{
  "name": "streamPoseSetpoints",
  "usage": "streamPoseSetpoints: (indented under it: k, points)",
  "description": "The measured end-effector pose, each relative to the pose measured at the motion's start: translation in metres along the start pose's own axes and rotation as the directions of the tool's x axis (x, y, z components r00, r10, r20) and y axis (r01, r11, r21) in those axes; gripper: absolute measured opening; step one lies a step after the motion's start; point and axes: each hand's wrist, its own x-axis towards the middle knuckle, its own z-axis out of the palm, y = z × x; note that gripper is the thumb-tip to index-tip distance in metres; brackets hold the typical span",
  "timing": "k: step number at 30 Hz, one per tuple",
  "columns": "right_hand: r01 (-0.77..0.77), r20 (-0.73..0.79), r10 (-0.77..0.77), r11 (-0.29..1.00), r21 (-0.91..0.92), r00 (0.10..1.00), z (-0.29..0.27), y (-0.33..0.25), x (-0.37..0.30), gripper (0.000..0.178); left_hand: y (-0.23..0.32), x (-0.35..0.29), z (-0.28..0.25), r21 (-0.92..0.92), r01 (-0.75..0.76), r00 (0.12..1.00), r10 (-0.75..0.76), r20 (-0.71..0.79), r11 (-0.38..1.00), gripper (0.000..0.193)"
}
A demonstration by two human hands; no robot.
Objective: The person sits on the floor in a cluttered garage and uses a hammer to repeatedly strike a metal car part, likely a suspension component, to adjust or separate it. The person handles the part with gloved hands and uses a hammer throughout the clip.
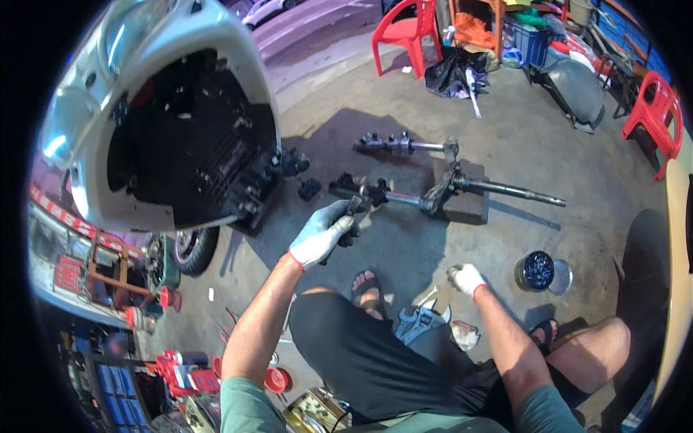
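Observation:
My left hand [323, 232], in a white and grey work glove with a red cuff, is raised in front of the near leg of a scooter front fork [440, 193]. Its fingers are pinched together around a small dark piece, too unclear to name. The fork lies on the concrete, its long steering stem [512, 192] pointing right. Lower and to the right, my gloved right hand [465, 279] has its fingers curled in; whether it holds anything is hidden. Closest to it are a small spanner [429, 295], large wrenches [421, 322] and a crumpled rag [465, 335].
A pale vehicle body [247, 65] with a dark open cavity stands at the left, a wheel [195, 250] below it. An open tin of dark blue grease [535, 271] is beside its lid [562, 278] at right. Red chairs [408, 36] and a grey panel [572, 90] lie farther off.

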Motion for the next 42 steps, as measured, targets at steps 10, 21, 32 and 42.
streamPoseSetpoints:
  k: [10, 21, 32, 42]
  points:
    - [-0.058, 0.170, -0.104, 0.668, 0.742, 0.980, 0.074, -0.083, 0.006, 0.027, 0.116, 0.023, 0.107, 0.368, -0.493, 0.843, 0.326, 0.428, 0.788, 0.028]
    - [-0.325, 0.345, -0.010, 0.309, 0.894, 0.939, 0.068, -0.070, 0.035, 0.019, 0.047, 0.157, 0.124, 0.493, -0.253, 0.841, -0.063, 0.538, 0.833, 0.046]
    - [-0.512, 0.345, 0.443, 0.341, 0.788, 0.828, 0.015, -0.134, -0.091, 0.013, 0.039, 0.163, 0.127, 0.414, 0.036, 0.884, -0.222, 0.411, 0.909, 0.062]
    - [-0.334, -0.268, 0.392, 0.912, 0.237, 0.880, -0.234, -0.162, -0.243, 0.019, 0.106, 0.086, 0.065, 0.297, 0.299, 0.932, -0.343, 0.112, 0.907, 0.049]
